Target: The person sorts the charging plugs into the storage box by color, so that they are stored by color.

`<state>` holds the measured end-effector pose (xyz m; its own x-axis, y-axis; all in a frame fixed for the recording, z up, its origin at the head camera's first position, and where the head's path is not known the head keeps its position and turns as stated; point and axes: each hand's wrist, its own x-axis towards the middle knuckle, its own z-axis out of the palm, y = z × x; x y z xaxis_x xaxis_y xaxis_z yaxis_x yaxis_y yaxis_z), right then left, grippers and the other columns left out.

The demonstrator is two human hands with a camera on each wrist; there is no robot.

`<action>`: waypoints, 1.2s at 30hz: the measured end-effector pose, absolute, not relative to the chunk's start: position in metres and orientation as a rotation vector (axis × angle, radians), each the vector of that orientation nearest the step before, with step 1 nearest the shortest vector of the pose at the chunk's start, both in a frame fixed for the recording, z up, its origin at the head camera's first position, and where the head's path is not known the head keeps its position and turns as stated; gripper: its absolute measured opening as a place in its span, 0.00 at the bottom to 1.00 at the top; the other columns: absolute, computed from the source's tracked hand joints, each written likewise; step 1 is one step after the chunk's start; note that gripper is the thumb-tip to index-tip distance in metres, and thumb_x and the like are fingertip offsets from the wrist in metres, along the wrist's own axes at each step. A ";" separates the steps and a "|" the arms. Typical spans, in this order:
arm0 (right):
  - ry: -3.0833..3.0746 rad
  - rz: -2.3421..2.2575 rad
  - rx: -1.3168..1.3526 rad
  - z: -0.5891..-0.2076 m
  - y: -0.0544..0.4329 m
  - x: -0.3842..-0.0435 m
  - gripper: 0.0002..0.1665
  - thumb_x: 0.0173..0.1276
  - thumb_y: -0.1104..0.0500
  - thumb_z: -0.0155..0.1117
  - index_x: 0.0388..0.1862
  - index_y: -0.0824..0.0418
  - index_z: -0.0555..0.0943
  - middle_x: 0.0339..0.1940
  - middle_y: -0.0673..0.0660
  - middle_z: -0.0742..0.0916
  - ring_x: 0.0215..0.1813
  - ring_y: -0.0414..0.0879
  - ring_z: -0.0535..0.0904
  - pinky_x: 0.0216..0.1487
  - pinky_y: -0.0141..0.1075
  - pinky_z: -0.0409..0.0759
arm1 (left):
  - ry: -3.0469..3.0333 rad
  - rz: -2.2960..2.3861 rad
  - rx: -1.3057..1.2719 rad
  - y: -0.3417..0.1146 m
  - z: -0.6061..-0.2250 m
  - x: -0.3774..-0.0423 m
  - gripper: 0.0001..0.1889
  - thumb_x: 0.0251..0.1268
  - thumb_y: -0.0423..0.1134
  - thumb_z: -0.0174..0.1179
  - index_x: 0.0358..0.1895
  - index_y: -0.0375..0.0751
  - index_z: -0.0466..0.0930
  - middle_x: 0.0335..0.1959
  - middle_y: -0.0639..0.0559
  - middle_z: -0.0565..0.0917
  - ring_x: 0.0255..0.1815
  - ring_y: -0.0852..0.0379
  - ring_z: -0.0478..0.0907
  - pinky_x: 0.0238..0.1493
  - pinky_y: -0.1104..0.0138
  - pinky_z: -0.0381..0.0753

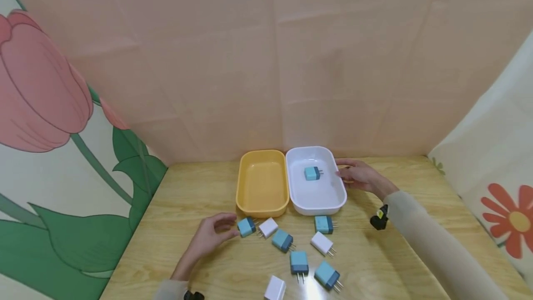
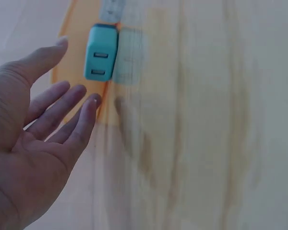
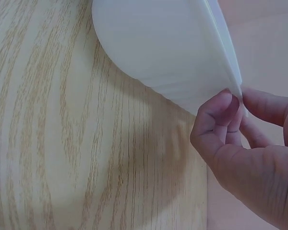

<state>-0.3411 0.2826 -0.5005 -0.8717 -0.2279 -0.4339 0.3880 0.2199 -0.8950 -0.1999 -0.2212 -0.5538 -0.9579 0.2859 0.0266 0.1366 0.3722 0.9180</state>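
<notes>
My right hand (image 1: 361, 177) pinches the right rim of a white tray (image 1: 306, 200), thumb and fingers on either side of the edge in the right wrist view. Inside that tray lies one blue two-pin charger plug (image 1: 311, 173). My left hand (image 1: 210, 236) is beside another blue charger plug (image 1: 245, 227), just in front of the yellow tray (image 1: 262, 211). In the left wrist view this plug (image 2: 101, 52) shows two USB slots, and the fingers are loosely spread with nothing between them.
The two trays stand side by side near the peach cloth (image 1: 229, 82) at the back. In front of them, white charger plugs (image 1: 268, 227) and several blue ones (image 1: 299, 262) lie scattered on the wooden table (image 1: 200, 193). Flower-patterned cloths hang at both sides.
</notes>
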 end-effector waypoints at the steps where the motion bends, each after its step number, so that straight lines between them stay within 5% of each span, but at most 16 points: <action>1: 2.022 -1.693 0.136 -0.500 0.283 -0.341 0.38 0.82 0.61 0.57 0.86 0.59 0.58 0.46 0.50 0.79 0.48 0.45 0.75 0.52 0.38 0.82 | 2.482 1.647 0.395 -0.221 -0.555 -0.200 0.25 0.61 0.36 0.76 0.61 0.31 0.83 0.58 0.33 0.87 0.57 0.39 0.88 0.60 0.59 0.88; 9: 2.003 -1.704 0.140 -0.502 0.281 -0.342 0.39 0.81 0.61 0.59 0.86 0.58 0.58 0.67 0.60 0.77 0.54 0.47 0.76 0.56 0.38 0.84 | 2.506 1.594 0.403 -0.221 -0.558 -0.202 0.24 0.61 0.39 0.77 0.59 0.34 0.84 0.56 0.39 0.89 0.58 0.42 0.87 0.60 0.61 0.87; 18: 1.970 -1.712 0.141 -0.502 0.283 -0.344 0.41 0.81 0.61 0.60 0.86 0.59 0.56 0.45 0.50 0.81 0.46 0.45 0.75 0.51 0.38 0.82 | 2.510 1.558 0.393 -0.221 -0.563 -0.202 0.25 0.60 0.43 0.78 0.59 0.37 0.85 0.57 0.41 0.89 0.59 0.44 0.87 0.60 0.62 0.87; 36: 1.972 -1.715 0.167 -0.503 0.283 -0.343 0.41 0.81 0.59 0.60 0.86 0.57 0.56 0.47 0.49 0.80 0.46 0.45 0.74 0.51 0.37 0.83 | 2.584 1.459 0.428 -0.212 -0.558 -0.201 0.25 0.59 0.38 0.78 0.60 0.39 0.85 0.56 0.43 0.89 0.57 0.47 0.87 0.57 0.65 0.88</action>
